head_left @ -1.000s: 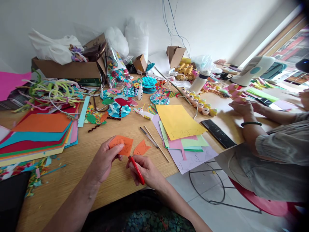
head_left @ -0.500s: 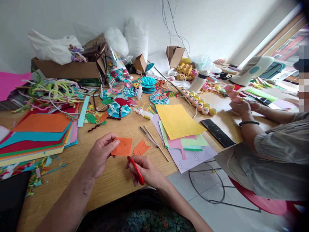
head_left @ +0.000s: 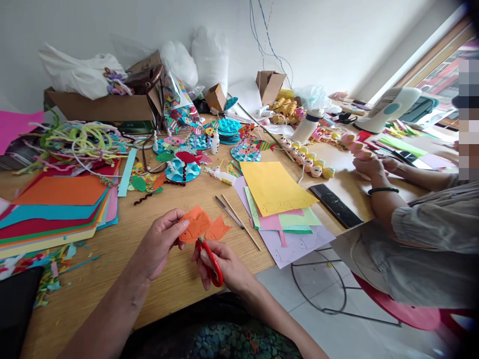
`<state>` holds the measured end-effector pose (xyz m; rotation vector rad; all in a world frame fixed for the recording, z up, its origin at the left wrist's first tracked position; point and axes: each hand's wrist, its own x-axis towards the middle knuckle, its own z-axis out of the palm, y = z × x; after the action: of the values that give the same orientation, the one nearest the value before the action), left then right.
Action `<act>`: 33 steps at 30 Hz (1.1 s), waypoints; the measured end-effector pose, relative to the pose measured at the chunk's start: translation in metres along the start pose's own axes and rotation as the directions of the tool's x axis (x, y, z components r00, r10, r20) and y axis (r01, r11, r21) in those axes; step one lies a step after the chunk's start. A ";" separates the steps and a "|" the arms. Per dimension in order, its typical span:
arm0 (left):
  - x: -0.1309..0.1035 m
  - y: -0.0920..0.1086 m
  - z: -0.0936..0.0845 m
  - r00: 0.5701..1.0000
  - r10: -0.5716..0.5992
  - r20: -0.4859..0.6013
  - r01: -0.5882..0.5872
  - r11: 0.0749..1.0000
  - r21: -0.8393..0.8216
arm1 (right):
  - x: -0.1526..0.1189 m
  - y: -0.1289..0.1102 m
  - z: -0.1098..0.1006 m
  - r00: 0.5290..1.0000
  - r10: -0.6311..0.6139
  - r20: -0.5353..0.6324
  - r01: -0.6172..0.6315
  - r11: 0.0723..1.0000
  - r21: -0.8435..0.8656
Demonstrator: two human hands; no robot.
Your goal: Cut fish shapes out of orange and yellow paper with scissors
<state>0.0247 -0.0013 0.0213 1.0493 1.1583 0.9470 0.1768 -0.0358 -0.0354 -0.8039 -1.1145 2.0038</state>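
Observation:
My left hand (head_left: 167, 236) pinches a piece of orange paper (head_left: 196, 224) with pencil lines on it, between thumb and fingers. In my right hand (head_left: 220, 263) is a pair of red-handled scissors (head_left: 213, 269), its blade tips at the lower edge of that paper. A cut-out orange paper fish (head_left: 218, 228) lies on the table just to the right of the held piece. Beyond it, a pen (head_left: 229, 212) and a thin wooden stick (head_left: 241, 222) lie side by side.
Coloured paper stacks lie at left (head_left: 60, 190) and right (head_left: 277, 187), near a black phone (head_left: 336, 205). Paper scraps (head_left: 52, 274) are at lower left. Finished paper crafts (head_left: 183, 169) and a glue bottle (head_left: 226, 178) stand farther back. Another person's hands (head_left: 374, 167) hold a pink craft.
The orange paper in my left hand has turned, its right side now tilted up and pointed. The scissors stay at its lower edge. The view has shifted slightly.

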 end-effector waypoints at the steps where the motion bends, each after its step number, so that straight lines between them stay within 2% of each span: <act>1: 0.000 -0.001 0.000 1.000 0.003 0.007 -0.003 1.000 0.003 | 0.000 0.001 0.000 1.000 0.001 -0.001 -0.001 1.000 0.005; 15: 0.003 -0.009 0.001 0.999 0.025 0.029 -0.026 0.999 0.045 | 0.000 0.003 -0.001 1.000 -0.009 -0.016 0.009 1.000 0.002; 33: 0.003 -0.011 0.012 0.998 0.054 -0.045 -0.052 0.997 0.052 | -0.002 0.003 -0.001 1.000 -0.013 -0.028 0.013 1.000 -0.019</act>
<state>0.0371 -0.0027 0.0106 1.1089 1.2030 0.9920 0.1779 -0.0383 -0.0385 -0.8300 -1.1207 1.9681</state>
